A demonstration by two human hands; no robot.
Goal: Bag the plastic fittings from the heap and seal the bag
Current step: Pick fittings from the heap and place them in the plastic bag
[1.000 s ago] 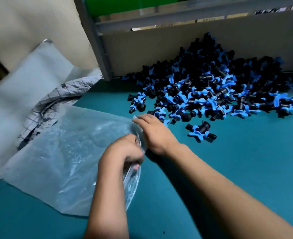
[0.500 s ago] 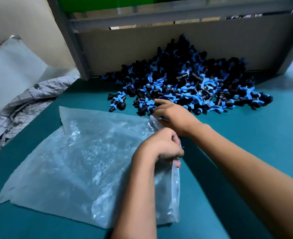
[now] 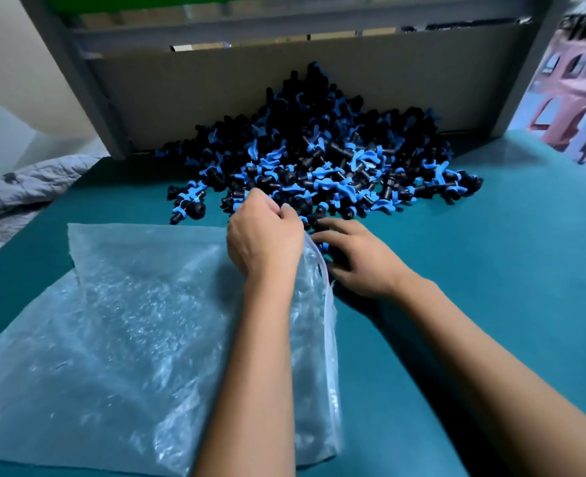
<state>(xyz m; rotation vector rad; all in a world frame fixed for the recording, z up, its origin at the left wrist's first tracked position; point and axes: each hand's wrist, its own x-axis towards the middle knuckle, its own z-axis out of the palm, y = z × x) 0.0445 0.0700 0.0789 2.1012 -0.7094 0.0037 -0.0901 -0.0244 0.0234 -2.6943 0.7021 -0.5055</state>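
A heap of black and blue plastic fittings (image 3: 319, 160) lies on the teal table against a cardboard panel. A large clear plastic bag (image 3: 129, 339) lies flat in front of it, its mouth along the right edge. My left hand (image 3: 264, 235) grips the far corner of the bag's mouth and holds it raised at the heap's near edge. Just right of the mouth, my right hand (image 3: 357, 259) lies with fingers spread over a few fittings (image 3: 321, 215) at the edge of the heap. The fittings under that palm are mostly hidden.
The teal table (image 3: 491, 270) stretches to the right of the heap. A cardboard panel (image 3: 216, 91) in a grey metal frame (image 3: 88, 98) closes the back. Grey quilted cloth (image 3: 26, 187) hangs off the left edge. A pink stool (image 3: 567, 98) stands beyond the right corner.
My left hand has slid up the bag's mouth to its far corner. My right hand has let go of the bag's edge and now rests on fittings by the mouth.
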